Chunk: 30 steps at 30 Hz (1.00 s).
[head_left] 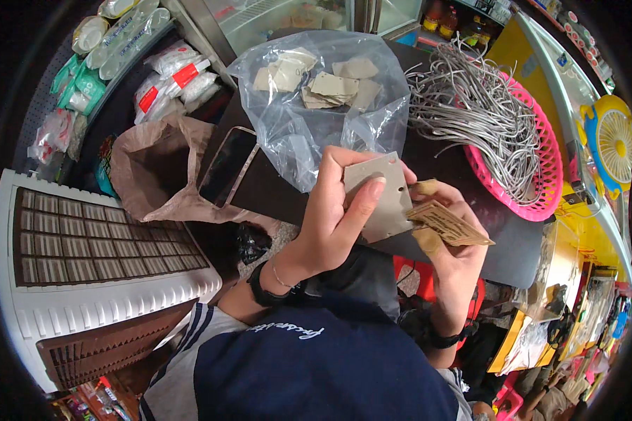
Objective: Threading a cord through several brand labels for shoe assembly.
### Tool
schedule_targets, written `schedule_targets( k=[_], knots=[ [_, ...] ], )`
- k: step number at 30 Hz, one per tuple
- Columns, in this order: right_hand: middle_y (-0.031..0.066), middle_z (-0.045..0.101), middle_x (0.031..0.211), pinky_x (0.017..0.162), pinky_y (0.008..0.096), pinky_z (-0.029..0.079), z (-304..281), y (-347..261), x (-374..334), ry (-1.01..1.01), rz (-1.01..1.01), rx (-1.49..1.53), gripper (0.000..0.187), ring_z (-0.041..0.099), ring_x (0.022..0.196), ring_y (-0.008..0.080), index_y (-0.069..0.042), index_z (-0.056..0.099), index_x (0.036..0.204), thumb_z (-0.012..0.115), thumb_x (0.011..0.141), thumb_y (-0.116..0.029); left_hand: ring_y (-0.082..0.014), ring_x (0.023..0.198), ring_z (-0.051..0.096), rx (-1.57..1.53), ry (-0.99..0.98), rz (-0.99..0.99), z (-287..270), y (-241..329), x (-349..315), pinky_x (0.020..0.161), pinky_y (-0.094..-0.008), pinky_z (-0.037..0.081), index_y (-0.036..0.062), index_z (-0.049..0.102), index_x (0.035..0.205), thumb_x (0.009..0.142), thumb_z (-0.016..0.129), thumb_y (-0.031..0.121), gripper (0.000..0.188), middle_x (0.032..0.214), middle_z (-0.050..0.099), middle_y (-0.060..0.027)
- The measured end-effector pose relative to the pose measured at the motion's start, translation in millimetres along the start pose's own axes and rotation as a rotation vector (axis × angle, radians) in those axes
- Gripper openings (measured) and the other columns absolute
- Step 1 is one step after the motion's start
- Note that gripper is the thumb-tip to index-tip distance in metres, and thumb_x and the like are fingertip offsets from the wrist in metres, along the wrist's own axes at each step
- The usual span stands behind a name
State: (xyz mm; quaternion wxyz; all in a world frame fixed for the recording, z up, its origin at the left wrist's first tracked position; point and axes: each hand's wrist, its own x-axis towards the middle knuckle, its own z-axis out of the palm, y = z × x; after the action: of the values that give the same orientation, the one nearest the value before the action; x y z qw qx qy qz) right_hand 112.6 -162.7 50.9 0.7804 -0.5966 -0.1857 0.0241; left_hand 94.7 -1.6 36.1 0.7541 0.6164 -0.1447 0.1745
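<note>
My left hand (324,223) pinches a flat grey card (395,219) with small punched holes, its thumb lying across the face. Close beside it, my right hand (458,272) grips a small stack of brown printed cards (451,226) between thumb and fingers. Tan covers sit on the thumb and a fingertip of that hand. Just beyond both hands, a clear plastic bag (260,123) lies spread on the dark table (509,256), with loose grey cards (333,85) on it. At the right, a pink basket (556,175) holds a tangled heap of silvery wires or cords (481,105).
A phone (228,168) lies at the table's left edge, beside an open brown bag (137,186). A white air cooler (119,302) stands at the left. Shelved packets (172,84) are at the far left. A yellow and blue fan (614,144) is at the far right.
</note>
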Motion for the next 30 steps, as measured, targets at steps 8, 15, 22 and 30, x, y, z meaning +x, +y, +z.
schedule_targets(
  k=[8,15,22,30],
  knots=[
    [0.0085,0.062,0.091,0.068,0.0224,0.044,-3.7,2.6,-6.4,0.057,0.092,-0.125,0.012,0.055,0.076,0.0094,0.002,0.056,0.074,0.064,0.071,0.01,-0.0119,0.092,0.058,0.062,0.114,0.08,1.3,1.8,-1.2,0.072,-0.0239,0.051,0.0015,0.042,0.1,0.084,0.063,-0.001,0.026,0.108,0.053,-0.013],
    [0.0086,0.062,0.086,0.07,0.0226,0.043,-4.9,2.0,-7.7,0.143,0.029,-0.241,0.013,0.055,0.077,0.0102,0.002,0.056,0.073,0.066,0.068,0.01,-0.0106,0.09,0.058,0.164,0.117,0.055,-4.5,10.8,-0.1,0.072,-0.0228,0.052,-0.0008,0.052,0.097,0.08,0.066,-0.005,0.023,0.102,0.054,-0.0088],
    [0.0133,0.057,0.107,0.077,0.0267,0.045,-2.9,7.3,-4.7,0.104,-0.22,-0.388,0.015,0.056,0.088,0.0168,0.004,0.063,0.085,0.07,0.072,0.005,-0.008,0.083,0.058,0.26,0.15,0.088,-8.7,14.1,0.2,0.065,-0.0192,0.05,-0.0003,0.057,0.09,0.075,0.069,-0.008,0.02,0.094,0.056,-0.007],
    [0.0174,0.06,0.1,0.077,0.0285,0.048,-2.7,6.6,-11.1,0.088,-0.302,-0.209,0.026,0.059,0.088,0.0202,0.005,0.06,0.095,0.072,0.073,0.002,-0.0094,0.083,0.059,0.314,0.06,0.004,1.6,23.4,-1.1,0.062,-0.0176,0.051,-0.0013,0.061,0.089,0.072,0.07,-0.01,0.021,0.093,0.06,-0.009]
  ],
)
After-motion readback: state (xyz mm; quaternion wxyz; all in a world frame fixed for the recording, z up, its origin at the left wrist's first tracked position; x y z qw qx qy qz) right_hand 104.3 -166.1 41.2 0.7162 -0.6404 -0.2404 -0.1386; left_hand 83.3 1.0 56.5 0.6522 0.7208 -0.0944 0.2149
